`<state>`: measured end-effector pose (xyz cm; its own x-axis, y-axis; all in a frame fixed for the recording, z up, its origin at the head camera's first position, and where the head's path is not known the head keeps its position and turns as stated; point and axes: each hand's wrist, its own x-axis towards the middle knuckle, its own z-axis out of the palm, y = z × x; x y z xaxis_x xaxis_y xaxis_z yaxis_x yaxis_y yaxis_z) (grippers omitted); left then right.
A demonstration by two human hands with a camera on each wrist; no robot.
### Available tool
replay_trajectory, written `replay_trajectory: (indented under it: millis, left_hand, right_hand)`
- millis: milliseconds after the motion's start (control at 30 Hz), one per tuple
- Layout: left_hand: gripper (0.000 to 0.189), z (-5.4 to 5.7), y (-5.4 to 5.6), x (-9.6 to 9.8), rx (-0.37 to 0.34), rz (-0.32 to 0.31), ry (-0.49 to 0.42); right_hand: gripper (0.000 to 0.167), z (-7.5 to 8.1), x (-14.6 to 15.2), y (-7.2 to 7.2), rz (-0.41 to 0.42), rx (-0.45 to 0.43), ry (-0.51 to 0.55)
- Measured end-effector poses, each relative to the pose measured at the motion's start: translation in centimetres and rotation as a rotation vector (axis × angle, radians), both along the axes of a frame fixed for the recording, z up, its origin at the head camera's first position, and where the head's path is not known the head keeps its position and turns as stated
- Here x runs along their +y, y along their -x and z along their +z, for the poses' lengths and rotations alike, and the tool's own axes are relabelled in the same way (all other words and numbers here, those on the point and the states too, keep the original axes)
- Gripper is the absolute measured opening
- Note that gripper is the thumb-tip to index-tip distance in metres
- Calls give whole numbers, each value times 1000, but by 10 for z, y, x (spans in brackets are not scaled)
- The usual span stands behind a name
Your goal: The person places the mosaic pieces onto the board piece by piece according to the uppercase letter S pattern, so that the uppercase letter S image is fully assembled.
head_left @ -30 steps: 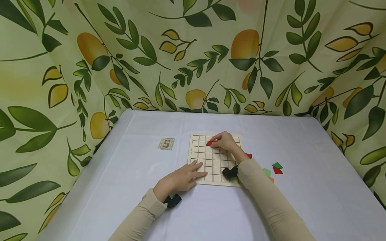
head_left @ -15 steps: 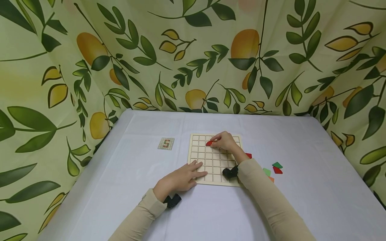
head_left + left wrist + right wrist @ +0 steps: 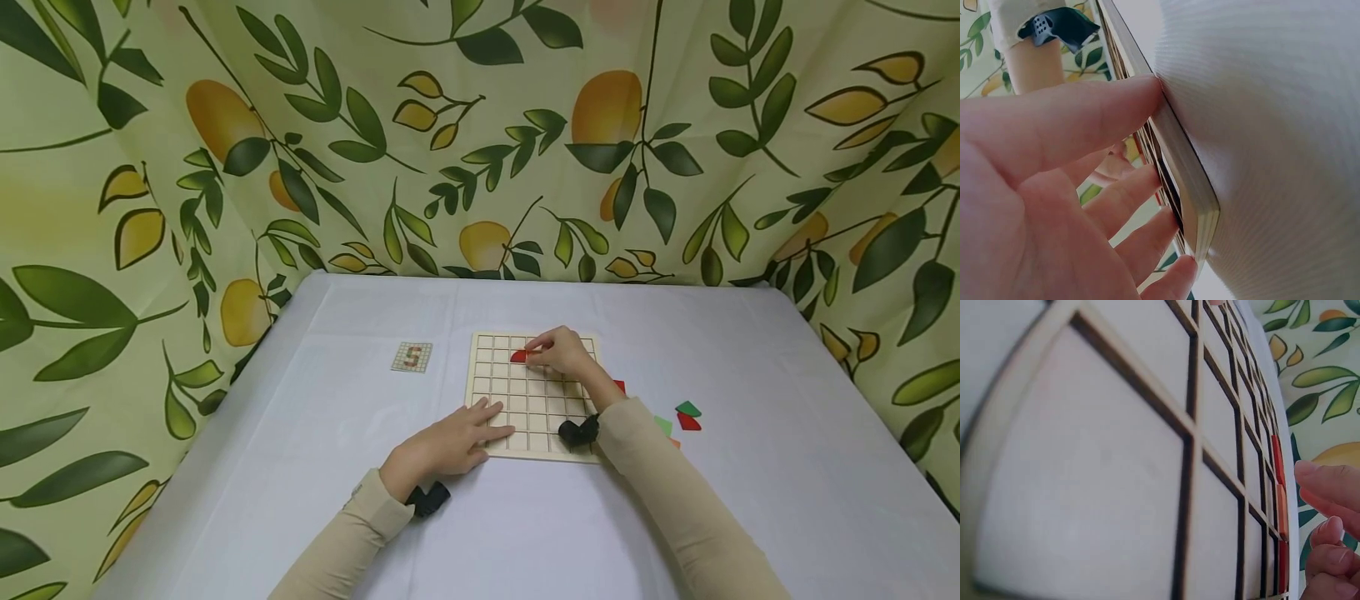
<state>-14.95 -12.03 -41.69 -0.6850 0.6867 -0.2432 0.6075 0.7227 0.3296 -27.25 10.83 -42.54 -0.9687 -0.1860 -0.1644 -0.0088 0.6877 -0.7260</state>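
On the grid board (image 3: 537, 422), the red quarter-round tile (image 3: 517, 357) lies just left of the nearer right hand (image 3: 559, 351), pinch unclear, the left hand (image 3: 452, 442) spread near-left.

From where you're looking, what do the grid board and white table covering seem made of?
The grid board looks like matte plywood: pale, with layered edges. The white table covering seems matte woven fabric, given its fine ribbing; fibre unclear.

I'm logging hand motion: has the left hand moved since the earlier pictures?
No; in the head view, the left hand keeps its place against the near left corner of the grid board.
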Motion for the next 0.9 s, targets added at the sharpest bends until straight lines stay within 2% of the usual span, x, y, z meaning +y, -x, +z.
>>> replay_trajectory:
  millis: [267,467,633,900]
  left_hand:
    - [49,-1,0,1,-5,13,-7]
    - [49,-1,0,0,-16,16,-18]
    - [49,0,-1,0,-11,17,-16]
    - [49,-1,-1,0,3,3,-18]
  right_hand:
    - [26,11,11,-12,16,-2,30]
    - [28,16,22,-22,1,7,-8]
    - [28,19,32,-30,-9,0,15]
    - [29,20,49,-42,28,35,46]
